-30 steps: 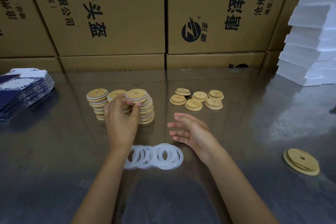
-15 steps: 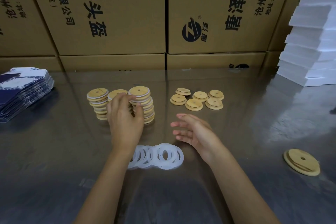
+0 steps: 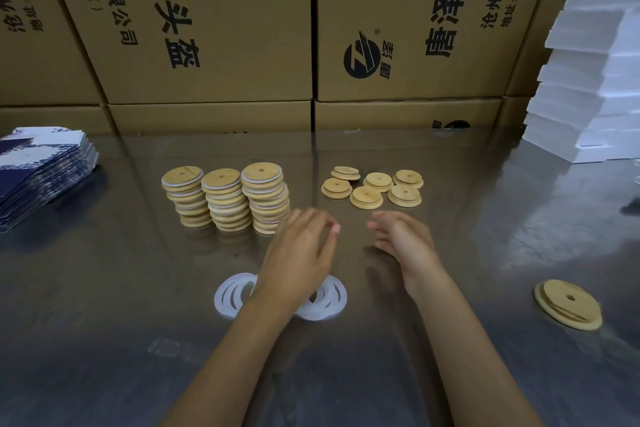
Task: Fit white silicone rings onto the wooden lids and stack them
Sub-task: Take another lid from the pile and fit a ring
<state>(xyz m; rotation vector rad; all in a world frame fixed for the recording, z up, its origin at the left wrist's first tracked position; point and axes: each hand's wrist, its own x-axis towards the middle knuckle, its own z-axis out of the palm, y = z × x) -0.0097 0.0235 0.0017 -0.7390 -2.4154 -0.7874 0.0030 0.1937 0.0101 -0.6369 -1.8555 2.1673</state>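
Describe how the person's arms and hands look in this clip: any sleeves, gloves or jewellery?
Both forearms are bare up to the frame edge, with no sleeves showing. The left hand and right hand wear no gloves; no rings, watch or bracelets are visible. Fingernails look short and unpainted.

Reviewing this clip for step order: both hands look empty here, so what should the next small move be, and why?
Probably the right hand reaches forward to pick one bare lid from the loose group. Both hands, the left hand included, hold nothing. Three stacks already stand with white edges showing, and rings lie ready beneath the left wrist.
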